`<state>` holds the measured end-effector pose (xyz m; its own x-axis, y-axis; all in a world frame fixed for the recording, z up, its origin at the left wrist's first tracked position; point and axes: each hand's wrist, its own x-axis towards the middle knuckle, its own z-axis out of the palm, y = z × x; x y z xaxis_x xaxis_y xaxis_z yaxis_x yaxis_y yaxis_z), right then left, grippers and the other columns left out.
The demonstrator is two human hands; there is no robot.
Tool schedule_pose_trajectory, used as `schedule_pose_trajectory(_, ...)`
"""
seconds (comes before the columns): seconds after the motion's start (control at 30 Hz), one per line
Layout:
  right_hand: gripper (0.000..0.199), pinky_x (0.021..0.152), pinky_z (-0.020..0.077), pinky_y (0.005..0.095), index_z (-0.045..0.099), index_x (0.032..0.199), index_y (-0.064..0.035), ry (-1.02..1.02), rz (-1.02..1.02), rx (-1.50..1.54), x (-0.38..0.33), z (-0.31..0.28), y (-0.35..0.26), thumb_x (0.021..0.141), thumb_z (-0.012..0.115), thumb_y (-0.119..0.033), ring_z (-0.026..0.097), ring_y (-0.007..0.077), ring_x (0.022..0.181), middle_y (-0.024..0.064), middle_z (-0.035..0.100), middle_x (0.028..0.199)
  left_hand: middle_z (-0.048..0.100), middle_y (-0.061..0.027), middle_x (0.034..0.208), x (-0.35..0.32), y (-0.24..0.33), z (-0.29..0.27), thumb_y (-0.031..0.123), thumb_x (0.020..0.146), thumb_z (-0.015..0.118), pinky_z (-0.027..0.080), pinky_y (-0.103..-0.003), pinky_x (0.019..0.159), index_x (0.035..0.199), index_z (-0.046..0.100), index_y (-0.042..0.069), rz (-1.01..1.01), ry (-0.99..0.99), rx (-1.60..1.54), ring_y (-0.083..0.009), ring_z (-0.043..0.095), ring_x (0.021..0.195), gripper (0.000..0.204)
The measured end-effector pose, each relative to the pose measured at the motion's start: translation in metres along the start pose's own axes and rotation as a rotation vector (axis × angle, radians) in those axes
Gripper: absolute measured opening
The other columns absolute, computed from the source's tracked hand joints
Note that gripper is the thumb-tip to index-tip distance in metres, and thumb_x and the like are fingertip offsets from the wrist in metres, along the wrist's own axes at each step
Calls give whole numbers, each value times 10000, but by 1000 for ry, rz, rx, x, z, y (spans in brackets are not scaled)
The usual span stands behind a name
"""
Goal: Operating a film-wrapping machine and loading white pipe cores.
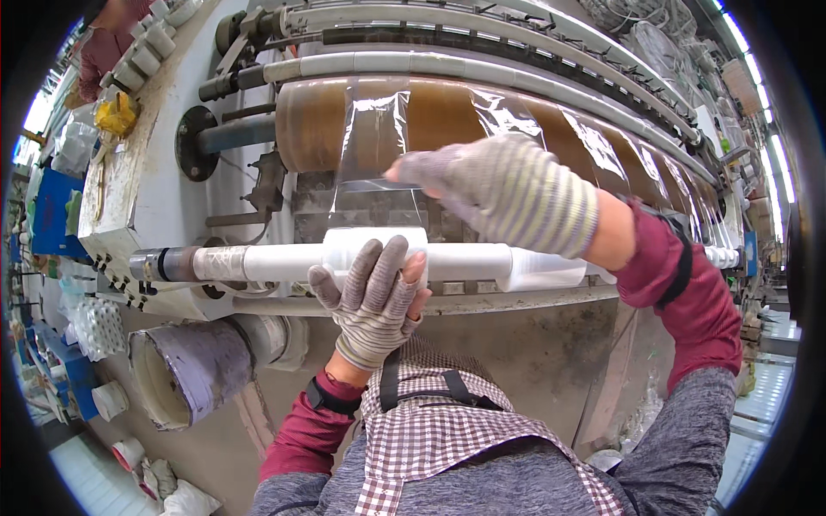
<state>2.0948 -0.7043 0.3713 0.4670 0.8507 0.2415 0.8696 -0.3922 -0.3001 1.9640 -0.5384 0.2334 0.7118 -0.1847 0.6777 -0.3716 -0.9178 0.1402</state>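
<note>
My left hand (372, 301), in a striped grey glove with bare fingertips, lies against the near side of a roll of clear film (375, 234) with its fingers stretched upward. This roll sits on a long white tube on a winding shaft (284, 261). From the roll a strip of clear film (372, 142) runs up over a wide brown roller (314, 120). Above the shaft, my right hand (516, 193), gloved the same way, points left with its fingers drawn together by the strip's right edge. Whatever its fingers hold, if anything, cannot be made out.
More film rolls (542, 268) sit along the shaft to the right. Metal rollers (482, 64) span the machine behind. On the floor at left stands a purple-wrapped drum (202, 370). A person (107, 47) is at the far left, beside a bench lined with white rolls (142, 60).
</note>
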Motion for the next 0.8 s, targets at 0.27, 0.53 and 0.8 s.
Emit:
schedule_pose_trajectory(0.27, 235, 650, 534, 386, 623, 1044, -91, -512, 101, -11, 66, 63, 18, 849, 525, -178, 653, 304, 767, 135, 651, 835, 643, -38, 918, 43, 2, 14, 233, 810, 566, 287, -512, 1027, 914, 634, 134, -131, 6, -3, -219, 615, 908, 159)
schedule_pose_trajectory(0.53, 182, 646, 514, 395, 643, 944, -85, -650, 105, -122, -20, 65, 59, 834, 551, -197, 644, 317, 750, 127, 657, 817, 654, -66, 805, 42, -26, -8, 138, 840, 495, 369, -423, 952, 768, 644, 74, -238, 6, 77, -230, 618, 797, 177)
schedule_pose_trajectory(0.8, 252, 670, 497, 419, 629, 1028, -118, -757, 341, -131, -68, 22, 81, 873, 501, -272, 638, 315, 781, 98, 650, 832, 637, -96, 927, -3, -157, -37, 247, 925, 441, 398, -386, 933, 887, 640, -1, -357, 168, -160, -210, 568, 905, 320)
